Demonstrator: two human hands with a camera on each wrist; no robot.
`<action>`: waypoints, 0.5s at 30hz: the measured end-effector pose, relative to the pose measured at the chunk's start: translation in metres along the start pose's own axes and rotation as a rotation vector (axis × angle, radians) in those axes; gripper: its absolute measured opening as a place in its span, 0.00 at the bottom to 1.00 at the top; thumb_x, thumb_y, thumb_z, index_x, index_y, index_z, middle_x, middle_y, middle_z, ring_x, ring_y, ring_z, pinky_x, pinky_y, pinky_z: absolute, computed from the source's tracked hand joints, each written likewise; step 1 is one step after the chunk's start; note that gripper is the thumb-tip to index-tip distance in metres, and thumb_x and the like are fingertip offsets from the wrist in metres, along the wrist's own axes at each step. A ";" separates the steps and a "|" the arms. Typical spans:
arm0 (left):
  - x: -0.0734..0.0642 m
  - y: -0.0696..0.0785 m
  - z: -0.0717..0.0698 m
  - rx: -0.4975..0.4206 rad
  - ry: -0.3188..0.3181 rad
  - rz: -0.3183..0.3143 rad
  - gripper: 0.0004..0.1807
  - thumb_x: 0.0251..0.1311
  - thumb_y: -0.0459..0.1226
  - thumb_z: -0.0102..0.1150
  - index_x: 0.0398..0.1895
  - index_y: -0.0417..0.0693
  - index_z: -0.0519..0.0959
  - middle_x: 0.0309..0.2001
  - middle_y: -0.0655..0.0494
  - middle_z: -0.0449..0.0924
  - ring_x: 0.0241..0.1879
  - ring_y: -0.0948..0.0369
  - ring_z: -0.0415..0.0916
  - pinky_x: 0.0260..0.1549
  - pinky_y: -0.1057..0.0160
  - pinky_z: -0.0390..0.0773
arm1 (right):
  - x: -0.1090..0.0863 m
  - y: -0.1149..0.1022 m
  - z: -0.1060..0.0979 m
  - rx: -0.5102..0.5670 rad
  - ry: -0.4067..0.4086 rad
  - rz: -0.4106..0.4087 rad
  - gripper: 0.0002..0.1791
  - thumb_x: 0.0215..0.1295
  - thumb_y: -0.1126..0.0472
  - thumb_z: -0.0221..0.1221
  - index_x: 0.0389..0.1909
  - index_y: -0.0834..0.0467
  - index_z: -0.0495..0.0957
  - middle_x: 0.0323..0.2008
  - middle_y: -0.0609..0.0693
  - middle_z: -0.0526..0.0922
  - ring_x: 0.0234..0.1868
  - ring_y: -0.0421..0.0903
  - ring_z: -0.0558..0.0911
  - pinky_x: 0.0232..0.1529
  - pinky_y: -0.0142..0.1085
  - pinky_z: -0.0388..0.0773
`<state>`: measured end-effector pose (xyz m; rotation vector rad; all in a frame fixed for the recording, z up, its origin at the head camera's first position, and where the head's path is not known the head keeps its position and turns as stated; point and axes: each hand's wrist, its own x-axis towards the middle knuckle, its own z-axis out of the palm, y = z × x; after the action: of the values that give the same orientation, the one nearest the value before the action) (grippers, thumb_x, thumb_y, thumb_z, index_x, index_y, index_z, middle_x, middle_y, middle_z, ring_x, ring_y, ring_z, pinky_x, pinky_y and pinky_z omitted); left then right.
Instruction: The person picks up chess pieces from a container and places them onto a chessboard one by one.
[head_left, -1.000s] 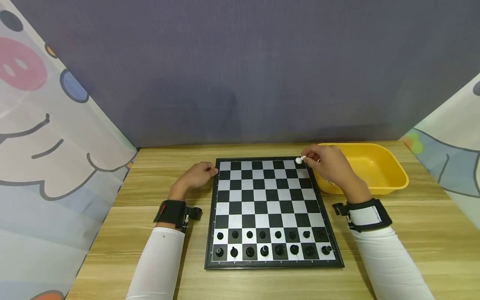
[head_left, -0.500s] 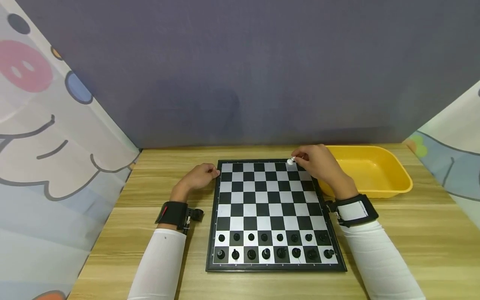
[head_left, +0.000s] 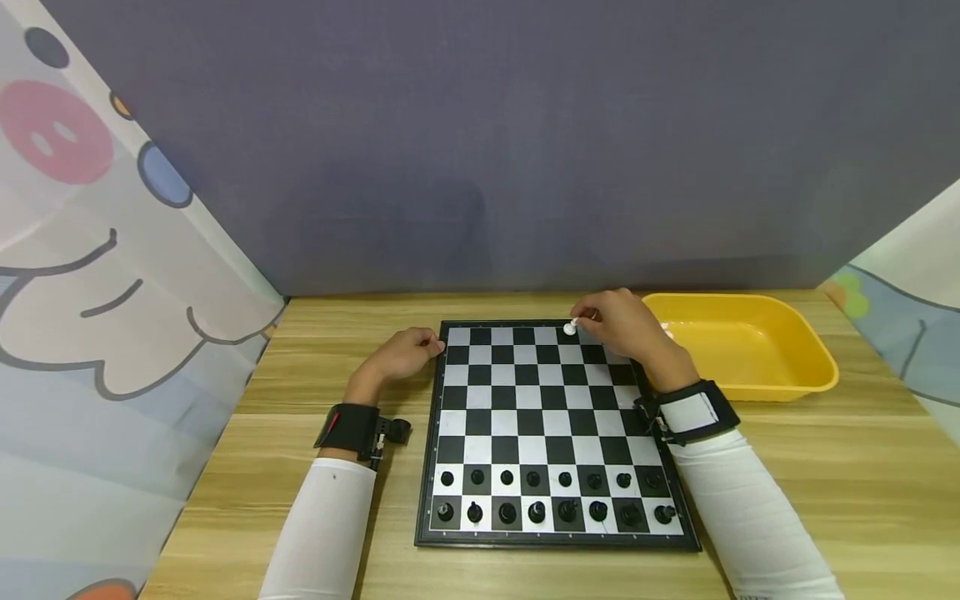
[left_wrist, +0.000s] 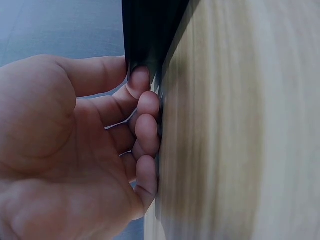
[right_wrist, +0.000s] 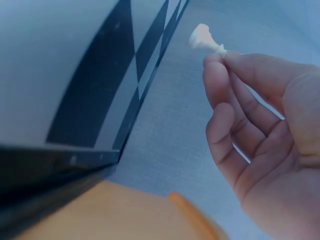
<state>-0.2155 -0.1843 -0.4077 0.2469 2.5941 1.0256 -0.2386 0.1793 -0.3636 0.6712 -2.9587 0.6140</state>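
Observation:
Between thumb and fingertips, my right hand [head_left: 617,321] pinches a white chess piece [head_left: 570,328] by its narrow end, above the far edge of the chessboard [head_left: 424,500]. Its wide base points left in the right wrist view, where the white piece [right_wrist: 203,37] shows apart from the board surface. My left hand [head_left: 405,352] grips the board's left rim near the far corner. The left wrist view has the thumb and index finger of that hand [left_wrist: 95,130] on either side of the black board edge [left_wrist: 147,35]. Black pieces [head_left: 536,512] fill the two near rows.
A yellow tub [head_left: 817,386] stands to the right of the board, with small white pieces [head_left: 667,332] partly visible at its left end behind the right wrist. The wooden table [head_left: 810,467] ends at a grey wall [head_left: 525,167] at the back.
My right hand has moved left along the far edge with the white chess piece, from near the corner. The left hand keeps its hold on the board's rim. The view has shifted slightly.

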 end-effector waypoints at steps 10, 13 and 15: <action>-0.002 0.002 -0.001 0.007 0.003 0.009 0.16 0.79 0.45 0.45 0.35 0.46 0.72 0.28 0.56 0.63 0.29 0.58 0.64 0.33 0.60 0.66 | 0.002 0.000 0.005 -0.007 -0.034 -0.009 0.07 0.69 0.63 0.64 0.43 0.59 0.88 0.38 0.54 0.89 0.39 0.51 0.85 0.44 0.49 0.81; -0.002 0.001 -0.001 0.011 0.007 0.015 0.15 0.79 0.45 0.46 0.34 0.46 0.72 0.28 0.57 0.63 0.29 0.58 0.64 0.33 0.60 0.66 | 0.002 0.001 0.005 -0.002 -0.039 -0.015 0.07 0.68 0.64 0.64 0.44 0.59 0.87 0.38 0.55 0.89 0.39 0.51 0.86 0.44 0.50 0.81; -0.002 0.001 -0.001 0.014 0.009 0.016 0.15 0.79 0.45 0.46 0.34 0.46 0.72 0.28 0.57 0.64 0.29 0.58 0.64 0.33 0.60 0.66 | 0.002 0.001 0.005 0.004 -0.043 -0.018 0.07 0.68 0.64 0.64 0.44 0.59 0.87 0.38 0.55 0.89 0.40 0.52 0.86 0.45 0.50 0.82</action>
<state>-0.2143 -0.1849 -0.4055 0.2677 2.6121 1.0174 -0.2409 0.1778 -0.3682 0.7190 -2.9880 0.6117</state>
